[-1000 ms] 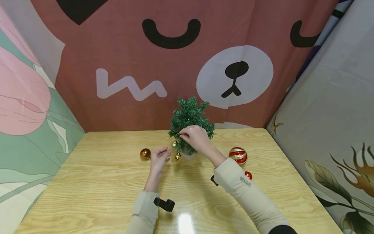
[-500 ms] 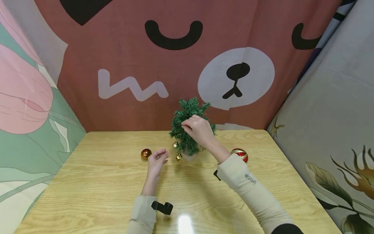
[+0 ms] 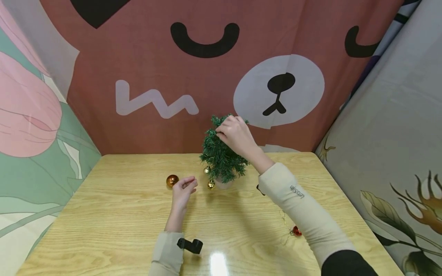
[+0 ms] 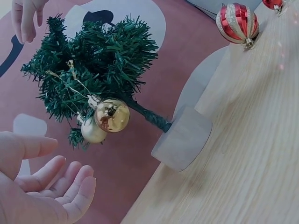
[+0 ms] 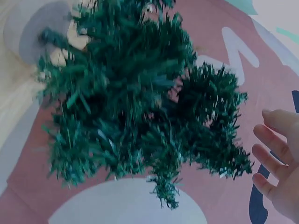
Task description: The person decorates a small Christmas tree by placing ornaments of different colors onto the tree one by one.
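Note:
A small green artificial Christmas tree (image 3: pixel 221 161) stands on a round pale base (image 3: pixel 223 184) near the table's back. My right hand (image 3: pixel 237 136) is over the treetop, fingers loosely bent; in the right wrist view the fingers (image 5: pixel 275 158) are beside the branches with nothing between them. My left hand (image 3: pixel 182 191) hovers left of the tree, palm turned up in its wrist view, holding nothing. A shiny gold ball ornament (image 4: pixel 112 115) and a matte pale gold ball ornament (image 4: pixel 93 130) hang by cords from the low left branches. An amber ball ornament (image 3: pixel 172 180) lies just behind my left hand.
On the wooden table (image 3: pixel 121 214), a small red ornament (image 3: pixel 296 230) with a gold cord lies beside my right sleeve. The striped red-and-gold ball (image 4: pixel 237 23), right of the tree, is hidden behind that arm in the head view. A printed cloth (image 3: pixel 155 134) hangs behind the table.
My right hand has risen from the tree's middle to its top, its sleeve now covering the striped ball and uncovering a small red ornament. My left hand has shifted slightly left.

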Motion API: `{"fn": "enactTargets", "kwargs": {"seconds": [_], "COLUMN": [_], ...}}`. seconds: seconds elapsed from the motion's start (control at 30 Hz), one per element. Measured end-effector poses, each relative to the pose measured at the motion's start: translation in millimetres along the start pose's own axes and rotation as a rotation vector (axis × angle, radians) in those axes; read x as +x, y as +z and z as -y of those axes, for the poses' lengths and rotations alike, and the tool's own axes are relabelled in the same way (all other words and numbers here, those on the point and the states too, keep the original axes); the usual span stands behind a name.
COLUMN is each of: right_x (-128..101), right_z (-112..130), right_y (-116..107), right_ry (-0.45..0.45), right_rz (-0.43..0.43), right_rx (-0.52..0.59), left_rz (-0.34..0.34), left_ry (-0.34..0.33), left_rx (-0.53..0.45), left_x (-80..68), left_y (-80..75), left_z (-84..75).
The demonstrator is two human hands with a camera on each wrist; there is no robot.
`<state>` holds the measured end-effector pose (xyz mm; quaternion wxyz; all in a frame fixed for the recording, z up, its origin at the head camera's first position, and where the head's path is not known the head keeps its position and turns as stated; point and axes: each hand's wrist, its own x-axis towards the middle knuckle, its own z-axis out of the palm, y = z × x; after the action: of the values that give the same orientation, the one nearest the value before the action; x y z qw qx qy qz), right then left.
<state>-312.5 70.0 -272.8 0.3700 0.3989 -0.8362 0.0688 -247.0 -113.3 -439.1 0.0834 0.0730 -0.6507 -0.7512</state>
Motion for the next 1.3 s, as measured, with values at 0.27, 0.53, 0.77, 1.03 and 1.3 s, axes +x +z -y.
{"fn": "enactTargets", "kwargs": {"seconds": [0.27,0.53,0.77,1.03,1.3], "right_x": [10.7,14.8,14.6,13.1,12.0], "right_z": [-12.9,-19.9,-25.3,-27.2,-27.4], "right_y": [-1.9,2.1,9.3,15.1,19.4], "right_ry": [0.022,0.079,0.052,0.051,0.075], "right_rz": [0.148,0.301,0.311,0.283,0.256], "right_rx": [0.007,0.054,0.092,0.143,0.178], "left_rz": [0.002,0.004,0.025,0.030,0.020], "left_ry": [-0.003,-0.006,-0.027,-0.042,-0.032], "left_rx": [0.030,0.035,0.053,0.052,0.061], "left_x": [-0.3,2.3,2.7,5.1,6.3], "left_y": [-3.7,-9.9,-14.9,-18.7,-21.7], "left_z": [-3.5,-3.7,-4.1,-4.4,-4.4]}}
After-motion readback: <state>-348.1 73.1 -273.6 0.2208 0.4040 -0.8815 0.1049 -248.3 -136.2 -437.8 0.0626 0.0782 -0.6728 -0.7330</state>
